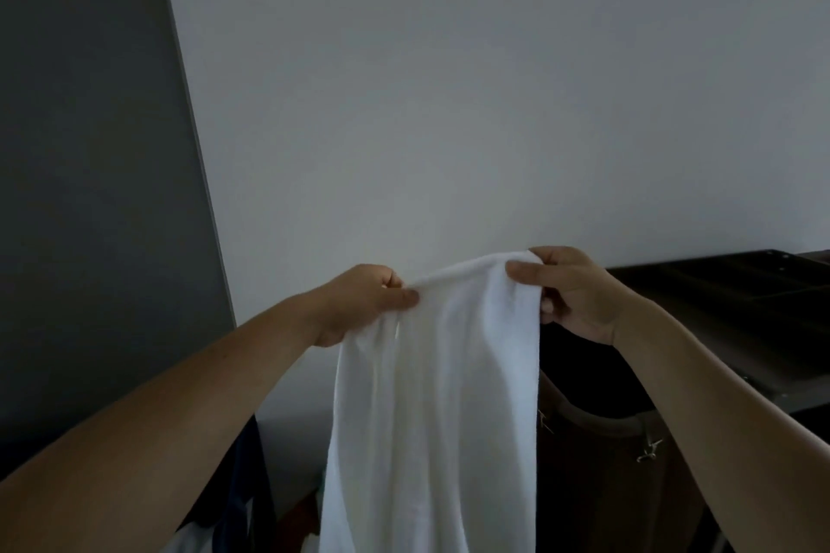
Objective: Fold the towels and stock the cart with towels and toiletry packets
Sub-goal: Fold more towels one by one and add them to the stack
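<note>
We count one white towel (431, 395) hanging mid-frame, with two bare hands pinching its top edge: one left hand (359, 305), one right hand (579, 296). Right of the towel we see one dark cart (727, 296) and, lower down, one brown bag (597, 467) carrying two metal clips (649, 453). Left of the towel, near its lower part, we make out one dark blue cloth (245, 476). Behind the towel stand one pale wall (449, 81) and one grey panel (90, 148).

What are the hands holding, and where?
Both the left hand and the right hand pinch a white towel along its top edge; the rest hangs down.
</note>
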`<action>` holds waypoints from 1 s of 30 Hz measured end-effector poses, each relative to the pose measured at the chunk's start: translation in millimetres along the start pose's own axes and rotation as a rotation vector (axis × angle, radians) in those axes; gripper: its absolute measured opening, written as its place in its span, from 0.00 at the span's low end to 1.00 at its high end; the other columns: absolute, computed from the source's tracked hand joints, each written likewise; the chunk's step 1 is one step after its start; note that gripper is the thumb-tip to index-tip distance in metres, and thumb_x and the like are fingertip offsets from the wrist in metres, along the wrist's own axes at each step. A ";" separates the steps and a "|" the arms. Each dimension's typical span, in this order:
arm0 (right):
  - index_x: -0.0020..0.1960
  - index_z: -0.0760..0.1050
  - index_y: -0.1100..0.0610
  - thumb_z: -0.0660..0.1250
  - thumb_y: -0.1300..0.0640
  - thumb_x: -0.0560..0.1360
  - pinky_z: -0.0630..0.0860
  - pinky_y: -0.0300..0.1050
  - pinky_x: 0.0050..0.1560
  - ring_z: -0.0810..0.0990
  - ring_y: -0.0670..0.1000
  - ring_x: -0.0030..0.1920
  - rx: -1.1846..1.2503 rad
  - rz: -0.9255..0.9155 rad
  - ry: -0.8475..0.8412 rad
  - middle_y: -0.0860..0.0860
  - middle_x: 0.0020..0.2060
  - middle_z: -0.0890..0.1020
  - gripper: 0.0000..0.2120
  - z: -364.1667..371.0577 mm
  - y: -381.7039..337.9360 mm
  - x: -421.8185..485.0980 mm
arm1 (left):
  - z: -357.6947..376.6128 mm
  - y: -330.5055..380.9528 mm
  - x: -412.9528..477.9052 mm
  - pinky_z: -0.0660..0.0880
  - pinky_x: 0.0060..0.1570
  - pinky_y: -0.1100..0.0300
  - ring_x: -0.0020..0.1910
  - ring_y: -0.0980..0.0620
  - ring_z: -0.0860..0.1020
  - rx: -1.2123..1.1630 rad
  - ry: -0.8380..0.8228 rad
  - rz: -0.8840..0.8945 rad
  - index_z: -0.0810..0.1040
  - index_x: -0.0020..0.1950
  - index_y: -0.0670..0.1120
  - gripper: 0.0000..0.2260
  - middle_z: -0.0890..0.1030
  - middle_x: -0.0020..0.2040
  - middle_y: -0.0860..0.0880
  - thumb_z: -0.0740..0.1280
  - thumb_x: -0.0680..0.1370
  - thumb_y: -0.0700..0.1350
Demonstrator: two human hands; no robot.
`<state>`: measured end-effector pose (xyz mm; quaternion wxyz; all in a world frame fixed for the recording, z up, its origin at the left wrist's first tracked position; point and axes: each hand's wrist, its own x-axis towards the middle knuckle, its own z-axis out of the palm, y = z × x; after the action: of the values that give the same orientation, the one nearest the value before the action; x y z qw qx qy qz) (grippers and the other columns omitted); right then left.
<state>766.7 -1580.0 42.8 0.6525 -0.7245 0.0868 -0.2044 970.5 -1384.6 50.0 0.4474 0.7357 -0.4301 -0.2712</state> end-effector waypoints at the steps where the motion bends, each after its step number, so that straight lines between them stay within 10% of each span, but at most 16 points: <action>1: 0.39 0.83 0.55 0.76 0.52 0.69 0.68 0.38 0.25 0.69 0.46 0.24 0.008 0.001 0.014 0.51 0.29 0.77 0.07 2.5 0.1 0.3 | 3.7 -4.7 0.9 0.75 0.31 0.61 0.29 0.51 0.77 -0.015 -0.001 -0.031 0.77 0.43 0.42 0.05 0.79 0.37 0.44 0.71 0.78 0.41; 6: 0.65 0.76 0.53 0.75 0.57 0.73 0.76 0.41 0.29 0.77 0.52 0.30 -0.124 0.030 0.062 0.57 0.44 0.81 0.21 21.3 8.8 -1.0 | 5.6 -17.7 -1.2 0.79 0.39 0.61 0.43 0.49 0.77 -0.123 -0.067 -0.103 0.76 0.57 0.42 0.11 0.76 0.49 0.43 0.62 0.77 0.32; 10: 0.59 0.78 0.57 0.72 0.59 0.76 0.83 0.47 0.43 0.86 0.56 0.41 -0.269 0.009 -0.030 0.60 0.43 0.86 0.12 45.1 7.5 1.0 | 9.6 -13.4 -3.9 0.81 0.48 0.57 0.48 0.46 0.78 -0.193 -0.070 -0.017 0.76 0.58 0.41 0.13 0.76 0.53 0.40 0.60 0.77 0.29; 14: 0.66 0.74 0.57 0.75 0.65 0.71 0.77 0.52 0.63 0.83 0.52 0.59 -0.435 0.066 -0.233 0.53 0.55 0.85 0.25 52.2 5.1 0.9 | 13.8 -21.6 -5.8 0.81 0.51 0.54 0.52 0.43 0.80 -0.354 -0.002 0.022 0.78 0.59 0.40 0.12 0.79 0.54 0.40 0.66 0.77 0.31; 22: 0.44 0.85 0.45 0.75 0.50 0.74 0.70 0.30 0.41 0.78 0.37 0.36 -0.730 -0.192 -0.066 0.36 0.37 0.82 0.01 69.9 6.7 12.3 | 16.3 -43.0 -8.7 0.82 0.50 0.51 0.49 0.43 0.83 -0.605 0.202 -0.046 0.81 0.58 0.35 0.10 0.84 0.53 0.38 0.70 0.77 0.35; 30: 0.37 0.84 0.50 0.77 0.47 0.71 0.83 0.43 0.44 0.86 0.50 0.41 -0.546 -0.078 -0.042 0.48 0.38 0.86 0.08 85.3 14.5 23.5 | 25.3 -41.7 -18.3 0.82 0.46 0.53 0.47 0.42 0.85 -0.629 0.272 0.084 0.83 0.54 0.38 0.08 0.86 0.48 0.40 0.70 0.78 0.40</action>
<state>824.8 -1513.5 27.3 0.4261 -0.8805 0.0970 -0.1835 958.1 -1369.7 1.6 0.7164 0.5728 -0.2916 -0.2714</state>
